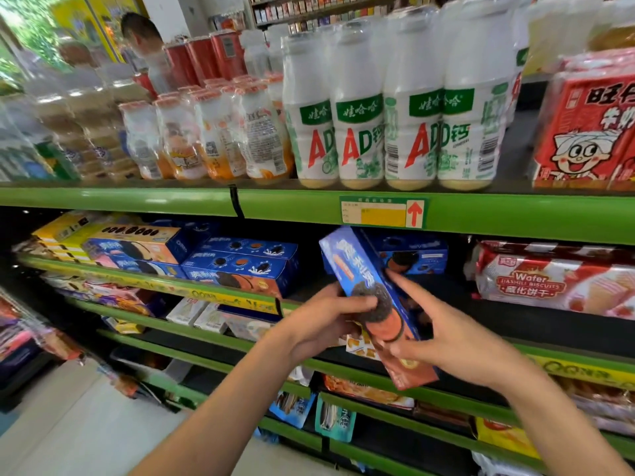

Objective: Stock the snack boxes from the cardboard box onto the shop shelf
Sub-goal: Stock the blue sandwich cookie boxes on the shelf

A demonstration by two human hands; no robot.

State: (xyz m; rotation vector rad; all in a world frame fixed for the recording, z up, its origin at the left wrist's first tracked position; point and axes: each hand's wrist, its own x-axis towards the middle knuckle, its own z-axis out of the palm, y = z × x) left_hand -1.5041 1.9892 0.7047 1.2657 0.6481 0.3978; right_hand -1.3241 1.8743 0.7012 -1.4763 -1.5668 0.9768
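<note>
Blue cookie box (367,297) gripped in both hands in front of the second green shelf (536,324), clear of the shelf surface. Left hand (330,324) wrapped round the box's left side near mid-length, thumb across the printed front. Right hand (443,334) pressed flat against the right side and lower end, fingers (409,286) extended along the edge. Neither hand released, neither clenched empty.

Long axis of box tilted: upper end leaning up and left toward the shelf lip above, lower orange end down and right, nearer the body. Stocked boxes (240,266) of the same brand lying flat, long axis running left to right, to the left of the hands; one more (412,255) directly behind the held box. Open shelf space directly ahead of and below the hands, beside the wafer biscuit pack (549,280).

Judged requirement for placement: box rotated to horizontal, then advanced forward. Both hands about equally near the gap. Cardboard box not in view.
</note>
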